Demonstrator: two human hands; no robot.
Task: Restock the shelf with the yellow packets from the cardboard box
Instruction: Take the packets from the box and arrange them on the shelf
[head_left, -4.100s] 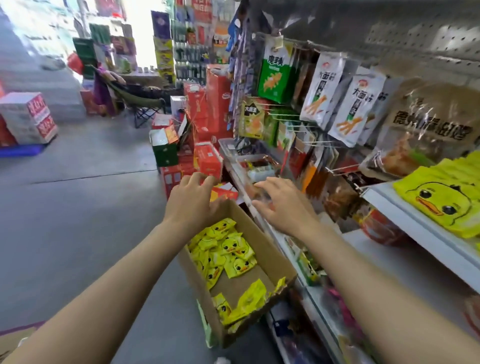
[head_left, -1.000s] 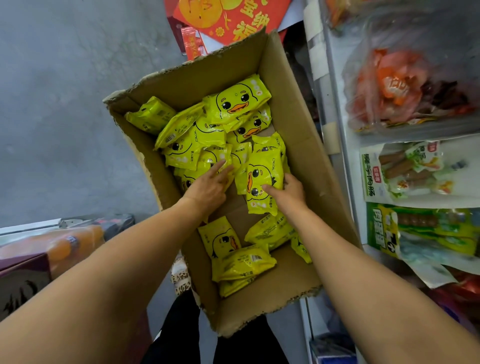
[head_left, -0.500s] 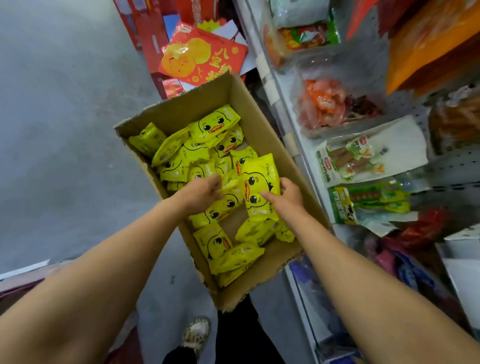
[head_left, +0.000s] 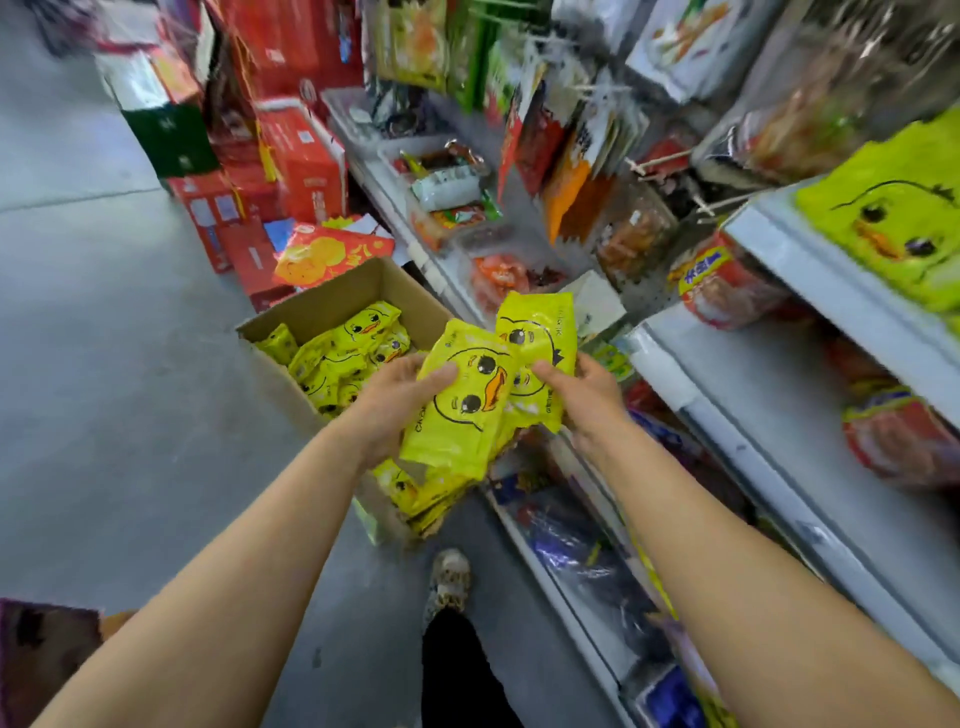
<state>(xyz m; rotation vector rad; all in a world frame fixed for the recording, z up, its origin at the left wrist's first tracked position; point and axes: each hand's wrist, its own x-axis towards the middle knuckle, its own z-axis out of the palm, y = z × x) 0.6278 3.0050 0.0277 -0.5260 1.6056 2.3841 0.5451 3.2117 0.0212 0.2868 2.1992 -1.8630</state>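
My left hand grips a yellow duck-face packet lifted above the cardboard box. My right hand holds a second yellow packet that overlaps the first one from behind. Several more yellow packets lie in the box on the floor, and a few others show below my hands. On the white shelf at the upper right lies a stack of the same yellow packets.
Red cartons and a green box stand on the floor beyond the cardboard box. Snack bags hang on pegs above a lower shelf of goods. Red packs sit under the yellow stack. My foot is below.
Both hands have risen out of the box, each with a yellow packet. The view has swung up from the box toward the shelves.
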